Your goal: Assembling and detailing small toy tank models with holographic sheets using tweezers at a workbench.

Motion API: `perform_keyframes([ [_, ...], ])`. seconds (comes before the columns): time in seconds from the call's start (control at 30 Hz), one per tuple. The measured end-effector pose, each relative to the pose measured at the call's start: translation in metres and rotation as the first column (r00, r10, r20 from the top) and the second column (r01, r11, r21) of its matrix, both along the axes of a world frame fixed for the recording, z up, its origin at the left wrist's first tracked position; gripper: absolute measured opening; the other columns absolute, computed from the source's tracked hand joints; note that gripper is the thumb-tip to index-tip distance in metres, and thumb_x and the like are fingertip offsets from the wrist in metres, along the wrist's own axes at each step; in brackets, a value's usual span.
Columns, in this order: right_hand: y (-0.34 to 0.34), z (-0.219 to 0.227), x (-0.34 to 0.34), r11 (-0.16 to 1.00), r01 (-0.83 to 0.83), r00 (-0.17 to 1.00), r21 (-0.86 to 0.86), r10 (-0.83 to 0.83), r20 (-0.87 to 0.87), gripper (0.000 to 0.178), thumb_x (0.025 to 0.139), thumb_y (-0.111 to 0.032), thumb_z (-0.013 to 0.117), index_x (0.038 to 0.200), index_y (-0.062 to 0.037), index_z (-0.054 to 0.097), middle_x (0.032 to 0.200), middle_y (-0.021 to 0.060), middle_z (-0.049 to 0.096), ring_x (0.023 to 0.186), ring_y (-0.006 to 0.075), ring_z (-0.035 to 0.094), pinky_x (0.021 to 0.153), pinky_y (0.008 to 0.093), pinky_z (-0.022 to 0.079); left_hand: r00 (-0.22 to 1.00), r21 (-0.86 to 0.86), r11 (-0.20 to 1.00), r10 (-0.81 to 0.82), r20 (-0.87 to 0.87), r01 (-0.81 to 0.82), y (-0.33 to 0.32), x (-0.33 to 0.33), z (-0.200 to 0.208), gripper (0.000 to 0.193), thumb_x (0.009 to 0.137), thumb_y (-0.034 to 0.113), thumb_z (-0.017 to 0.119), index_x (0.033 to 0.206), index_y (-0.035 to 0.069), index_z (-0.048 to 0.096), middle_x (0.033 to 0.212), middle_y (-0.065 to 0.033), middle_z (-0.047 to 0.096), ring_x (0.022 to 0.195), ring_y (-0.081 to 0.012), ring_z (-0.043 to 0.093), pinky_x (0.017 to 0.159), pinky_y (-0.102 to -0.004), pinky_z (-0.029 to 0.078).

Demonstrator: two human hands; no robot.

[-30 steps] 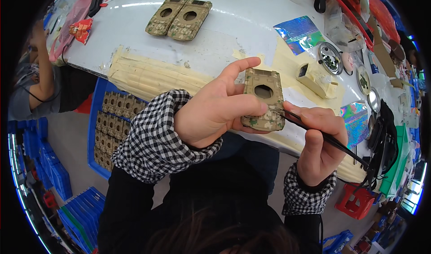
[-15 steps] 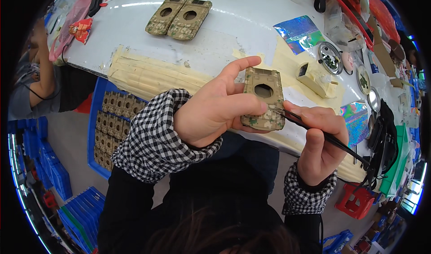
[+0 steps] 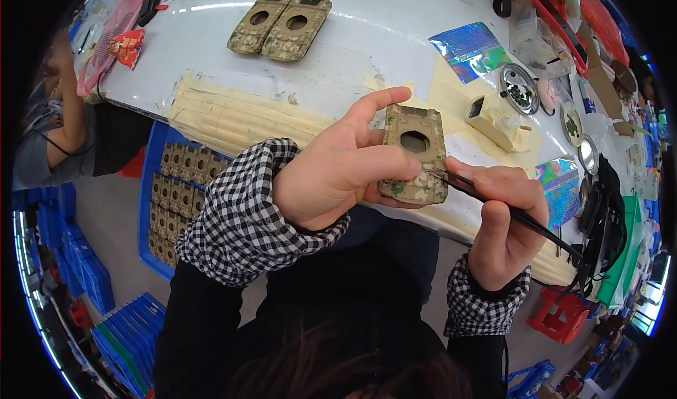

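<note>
My left hand [image 3: 338, 170] grips a camouflage toy tank hull [image 3: 416, 125] with a round hole in its top, thumb on the upper face and index finger stretched out past it. Between the fingers of my right hand [image 3: 504, 215] is a pair of black tweezers [image 3: 518, 216]. Their tips touch the hull's top just below the hole, close to my left thumb. Whether a small part sits between the tips is too small to tell. Two similar hulls [image 3: 296, 28] lie side by side on the far part of the table.
A blue crate [image 3: 146, 222] of such hulls stands at the left below the table [image 3: 211, 46]. To the right are a round tin [image 3: 520, 88] with dark green bits, a small cream box [image 3: 497, 125] and shiny foil sheets [image 3: 469, 50]. Another person's arm [image 3: 63, 110] shows at far left.
Almost nothing differs. Both hands keep their places, and the tweezer tips stay on the hull, which has tilted very slightly.
</note>
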State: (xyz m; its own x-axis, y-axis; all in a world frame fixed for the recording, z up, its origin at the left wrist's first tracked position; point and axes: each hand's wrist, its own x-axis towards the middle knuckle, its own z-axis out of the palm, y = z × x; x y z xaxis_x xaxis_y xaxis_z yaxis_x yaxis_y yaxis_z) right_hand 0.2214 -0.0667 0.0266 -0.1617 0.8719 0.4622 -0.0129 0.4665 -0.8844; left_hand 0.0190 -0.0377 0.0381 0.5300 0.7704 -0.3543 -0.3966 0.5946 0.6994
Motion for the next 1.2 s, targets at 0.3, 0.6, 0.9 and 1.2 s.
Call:
perform_keyframes([
  [0.3, -0.0001, 0.0006, 0.0000, 1.000, 0.007, 1.000, -0.002, -0.007, 0.003, 0.017, 0.092, -0.012, 0.059, 0.096, 0.0048, 0.059, 0.094, 0.0198, 0.063, 0.097, 0.0306, 0.065, 0.085, 0.0356, 0.050, 1.000, 0.000, 1.000, 0.002, -0.014, -0.002, 0.0001, 0.0010, 0.0007, 0.073, 0.085, -0.001, 0.052, 0.147, 0.007, 0.014, 0.129, -0.0183, 0.048, 0.116, -0.0234, 0.053, 0.094, -0.0367, 0.048],
  [0.6, -0.0016, 0.0019, 0.0008, 1.000, 0.001, 0.999, 0.000, -0.001, 0.044, 0.017, 0.091, -0.012, 0.060, 0.096, 0.0040, 0.058, 0.097, 0.0205, 0.063, 0.097, 0.0300, 0.065, 0.085, 0.0352, 0.050, 0.999, 0.040, 0.999, 0.027, -0.031, -0.026, -0.0007, 0.0026, -0.0056, 0.073, 0.084, -0.002, 0.054, 0.146, 0.006, 0.016, 0.130, -0.0173, 0.048, 0.118, -0.0231, 0.051, 0.099, -0.0357, 0.043],
  [0.9, -0.0041, -0.0015, -0.0020, 0.987, 0.067, 0.988, 0.144, -0.086, 0.126, 0.024, 0.085, -0.021, 0.068, 0.095, -0.0001, 0.061, 0.094, 0.0184, 0.065, 0.093, 0.0313, 0.067, 0.077, 0.0349, 0.054, 0.999, 0.043, 0.999, 0.025, -0.028, -0.024, -0.0015, 0.0026, -0.0057, 0.075, 0.083, -0.001, 0.057, 0.146, 0.006, 0.016, 0.128, -0.0158, 0.049, 0.117, -0.0209, 0.051, 0.098, -0.0330, 0.041],
  [1.2, -0.0036, -0.0013, -0.0024, 0.984, 0.060, 0.987, 0.166, -0.084, 0.140, 0.024, 0.084, -0.021, 0.069, 0.095, -0.0010, 0.061, 0.093, 0.0176, 0.066, 0.092, 0.0311, 0.068, 0.076, 0.0351, 0.055, 0.999, 0.062, 0.998, 0.032, -0.009, -0.031, -0.0021, 0.0031, -0.0079, 0.076, 0.082, 0.000, 0.058, 0.146, 0.005, 0.017, 0.128, -0.0153, 0.049, 0.116, -0.0206, 0.051, 0.098, -0.0325, 0.040],
])
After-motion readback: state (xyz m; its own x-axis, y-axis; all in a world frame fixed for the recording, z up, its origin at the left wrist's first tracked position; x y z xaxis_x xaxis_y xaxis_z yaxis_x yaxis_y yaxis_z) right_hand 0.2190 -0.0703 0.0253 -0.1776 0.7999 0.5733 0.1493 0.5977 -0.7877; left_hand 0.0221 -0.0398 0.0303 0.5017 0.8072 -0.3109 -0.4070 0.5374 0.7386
